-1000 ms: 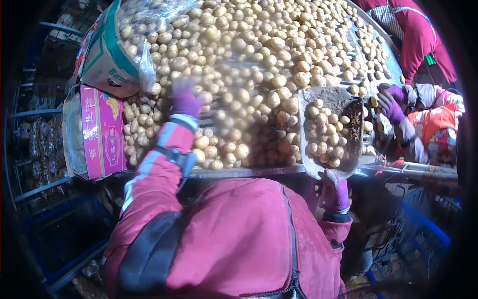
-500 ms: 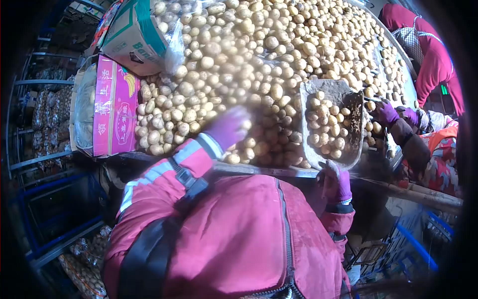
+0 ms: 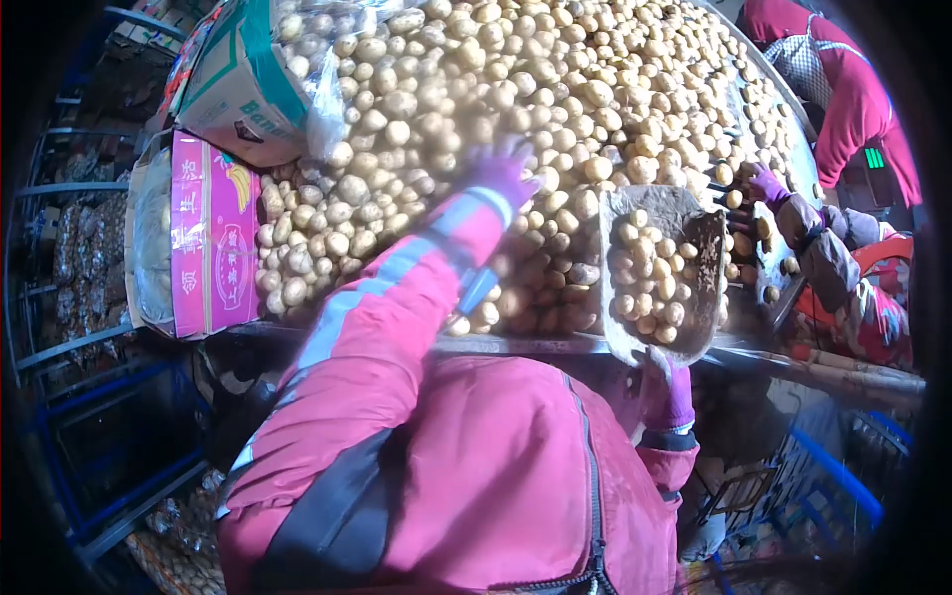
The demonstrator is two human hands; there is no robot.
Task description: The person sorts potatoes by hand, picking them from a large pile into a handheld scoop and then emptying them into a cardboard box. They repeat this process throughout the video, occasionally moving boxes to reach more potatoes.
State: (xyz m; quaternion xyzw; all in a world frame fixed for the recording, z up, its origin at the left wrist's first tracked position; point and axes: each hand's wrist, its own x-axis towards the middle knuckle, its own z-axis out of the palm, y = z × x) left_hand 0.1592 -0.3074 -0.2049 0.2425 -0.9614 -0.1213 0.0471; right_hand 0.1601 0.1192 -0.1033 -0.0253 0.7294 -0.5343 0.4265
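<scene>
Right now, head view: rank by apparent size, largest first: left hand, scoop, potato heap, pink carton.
1. Potato heap
2. Pink carton and scoop: too alike to rank
3. Left hand

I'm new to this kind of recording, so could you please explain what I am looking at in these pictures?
There is no robot here. Every picture comes from one camera worn on the head of the person in the pink jacket, looking forward and down, so the arms reach away from you. The left hand, in a purple glove, is spread over a large heap of potatoes; whether it touches any is hard to tell. The right hand, also gloved, grips the near end of a scoop that has potatoes in it. The heap lies on a metal-edged table. At its left stand a pink box and a green-and-white carton. The hand at the right, a co-worker's hand, belongs to someone else.
</scene>
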